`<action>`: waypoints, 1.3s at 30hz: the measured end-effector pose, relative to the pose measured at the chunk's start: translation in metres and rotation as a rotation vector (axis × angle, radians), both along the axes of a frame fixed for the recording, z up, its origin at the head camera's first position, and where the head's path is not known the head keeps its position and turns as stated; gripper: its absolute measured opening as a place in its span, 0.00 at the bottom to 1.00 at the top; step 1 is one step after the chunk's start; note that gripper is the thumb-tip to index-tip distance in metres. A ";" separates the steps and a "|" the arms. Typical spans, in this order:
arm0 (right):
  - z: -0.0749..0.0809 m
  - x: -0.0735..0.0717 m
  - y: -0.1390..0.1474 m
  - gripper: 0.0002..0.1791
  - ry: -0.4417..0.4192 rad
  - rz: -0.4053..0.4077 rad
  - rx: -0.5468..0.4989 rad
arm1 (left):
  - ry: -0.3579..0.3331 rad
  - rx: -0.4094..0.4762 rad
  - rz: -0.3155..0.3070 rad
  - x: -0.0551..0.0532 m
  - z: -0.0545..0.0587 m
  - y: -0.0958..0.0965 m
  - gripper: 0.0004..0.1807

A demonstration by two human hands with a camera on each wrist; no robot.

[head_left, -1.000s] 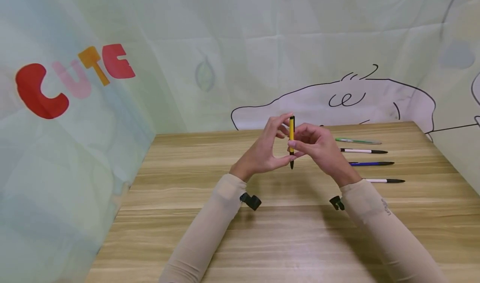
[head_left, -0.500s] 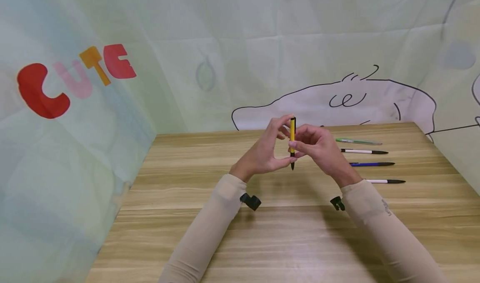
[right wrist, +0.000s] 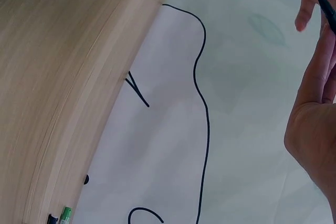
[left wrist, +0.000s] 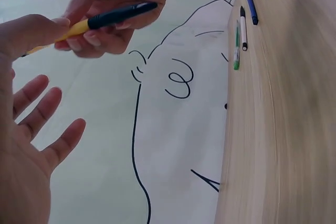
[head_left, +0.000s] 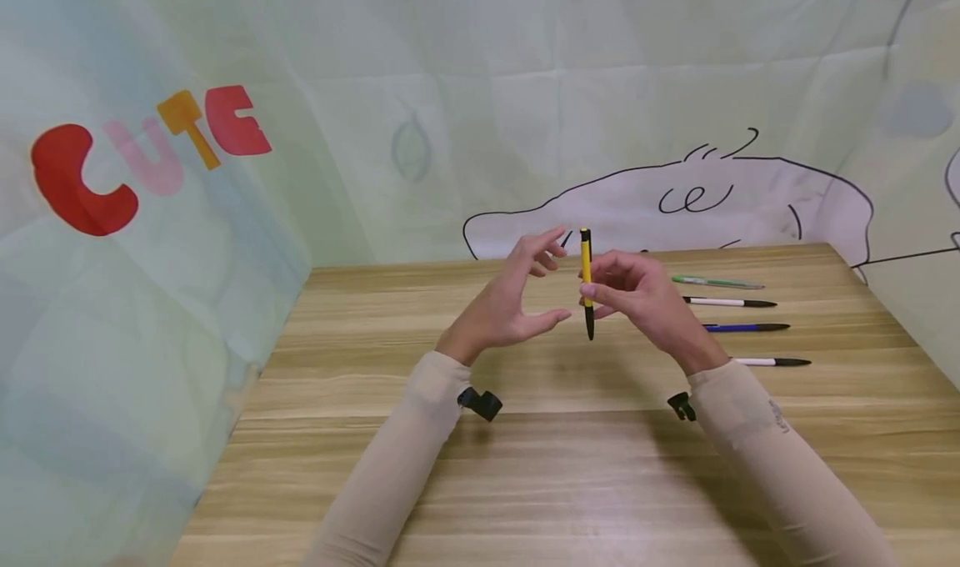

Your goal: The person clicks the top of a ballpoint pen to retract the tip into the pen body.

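Upright above the table, a yellow pen (head_left: 587, 267) with black ends is pinched between the thumb and fingers of my right hand (head_left: 637, 300). Its black tip points down. My left hand (head_left: 510, 296) is just left of the pen, apart from it, with thumb and fingers spread in a wide C. In the left wrist view the pen's black end (left wrist: 121, 15) sticks out past the right hand's fingers (left wrist: 92, 38). Only the black end of the pen (right wrist: 327, 11) shows in the right wrist view, at the upper right edge.
To the right on the wooden table (head_left: 570, 467) lie a green pen (head_left: 718, 283), a white pen (head_left: 727, 302), a blue pen (head_left: 746, 328) and another white pen (head_left: 772, 362), roughly parallel. My right hand and wrist partly cover their left ends. A printed cloth (head_left: 450, 92) hangs behind the table.
My left hand has let go of the pen's two ends and moved a little to the left. The right hand still holds the pen in nearly the same spot.
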State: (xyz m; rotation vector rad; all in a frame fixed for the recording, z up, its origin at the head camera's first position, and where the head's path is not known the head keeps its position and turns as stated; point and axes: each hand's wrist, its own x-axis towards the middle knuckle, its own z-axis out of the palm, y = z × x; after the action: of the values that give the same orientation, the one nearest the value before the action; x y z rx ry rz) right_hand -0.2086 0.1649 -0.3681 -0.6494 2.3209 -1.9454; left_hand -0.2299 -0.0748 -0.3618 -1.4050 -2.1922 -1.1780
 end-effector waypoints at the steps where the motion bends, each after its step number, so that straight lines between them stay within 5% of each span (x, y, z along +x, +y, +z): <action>1: 0.000 0.000 0.001 0.13 -0.003 0.000 0.000 | -0.005 -0.004 0.008 0.000 -0.001 -0.003 0.54; 29: -0.001 0.009 0.034 0.16 -0.040 -0.029 0.144 | -0.027 0.014 0.089 0.010 -0.027 -0.066 0.45; 39: 0.000 0.017 0.053 0.11 0.026 0.005 0.230 | -0.050 -0.025 0.150 0.017 -0.032 -0.086 0.45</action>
State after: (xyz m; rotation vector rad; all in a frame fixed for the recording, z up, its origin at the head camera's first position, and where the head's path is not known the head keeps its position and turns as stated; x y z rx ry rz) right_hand -0.1916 0.2174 -0.3679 -0.6618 2.5037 -1.6413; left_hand -0.2125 -0.1610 -0.3936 -1.2085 -2.3082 -1.1481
